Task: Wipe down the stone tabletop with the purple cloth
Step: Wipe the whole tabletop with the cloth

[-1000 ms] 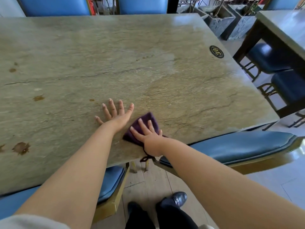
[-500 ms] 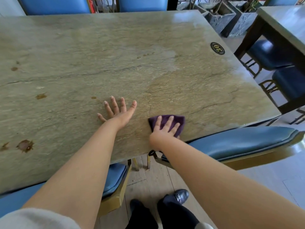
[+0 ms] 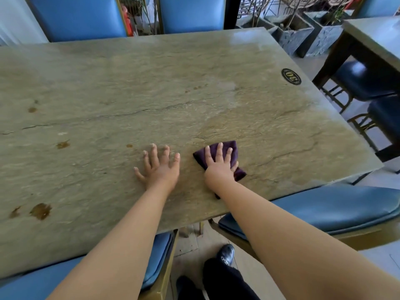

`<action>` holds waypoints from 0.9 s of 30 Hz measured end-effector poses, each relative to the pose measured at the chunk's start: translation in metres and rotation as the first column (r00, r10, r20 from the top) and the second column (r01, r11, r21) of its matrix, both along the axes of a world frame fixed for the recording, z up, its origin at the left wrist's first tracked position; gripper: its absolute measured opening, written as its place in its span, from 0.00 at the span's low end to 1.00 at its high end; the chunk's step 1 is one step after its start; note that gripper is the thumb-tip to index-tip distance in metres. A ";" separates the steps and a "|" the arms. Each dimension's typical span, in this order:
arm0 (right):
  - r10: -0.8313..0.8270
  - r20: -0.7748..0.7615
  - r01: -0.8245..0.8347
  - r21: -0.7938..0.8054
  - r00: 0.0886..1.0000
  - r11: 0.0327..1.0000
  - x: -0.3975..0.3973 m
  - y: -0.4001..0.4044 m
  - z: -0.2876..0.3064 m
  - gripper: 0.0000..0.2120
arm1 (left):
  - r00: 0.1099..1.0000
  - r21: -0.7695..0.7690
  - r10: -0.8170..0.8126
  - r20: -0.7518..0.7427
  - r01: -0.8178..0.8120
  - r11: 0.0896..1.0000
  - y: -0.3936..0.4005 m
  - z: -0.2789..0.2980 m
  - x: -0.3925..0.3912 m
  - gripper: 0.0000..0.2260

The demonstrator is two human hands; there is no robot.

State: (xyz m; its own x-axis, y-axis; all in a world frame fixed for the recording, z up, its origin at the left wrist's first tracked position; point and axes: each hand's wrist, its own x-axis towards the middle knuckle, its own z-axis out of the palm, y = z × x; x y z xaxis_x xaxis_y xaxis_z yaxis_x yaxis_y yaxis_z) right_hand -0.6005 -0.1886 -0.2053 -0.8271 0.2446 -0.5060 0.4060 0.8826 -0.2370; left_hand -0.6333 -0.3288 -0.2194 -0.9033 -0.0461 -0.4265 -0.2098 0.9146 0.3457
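hands flat near stone tabletop (image 3: 194, 83) front edge: right hand (image 3: 219, 167) presses purple cloth (image 3: 232, 151), left hand (image 3: 161, 167) spread.

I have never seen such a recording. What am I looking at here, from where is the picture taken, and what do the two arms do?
No machine here: a person wears a camera on the head, looking down at both arms. The right hand presses flat on a folded purple cloth lying on the greenish stone tabletop. The left hand rests flat on the bare stone. Brown stains remain at the left. A round black sticker sits near the far right edge. Blue padded chairs stand around.
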 end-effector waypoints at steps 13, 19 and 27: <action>-0.151 -0.404 0.209 0.104 0.902 0.972 -0.094 0.088 -0.034 0.33 | 0.896 -0.170 -0.226 -0.381 0.172 0.970 0.010 -0.031 -0.106 0.26; -0.187 -0.405 0.246 0.099 0.895 0.964 -0.207 0.084 -0.039 0.31 | 0.874 -0.242 -0.238 -0.423 0.144 0.960 0.010 -0.040 -0.105 0.29; 0.529 -0.500 -0.598 0.027 0.686 0.801 -0.164 0.039 -0.035 0.32 | 0.854 -0.198 -0.234 -0.466 0.157 0.968 0.008 -0.037 -0.106 0.27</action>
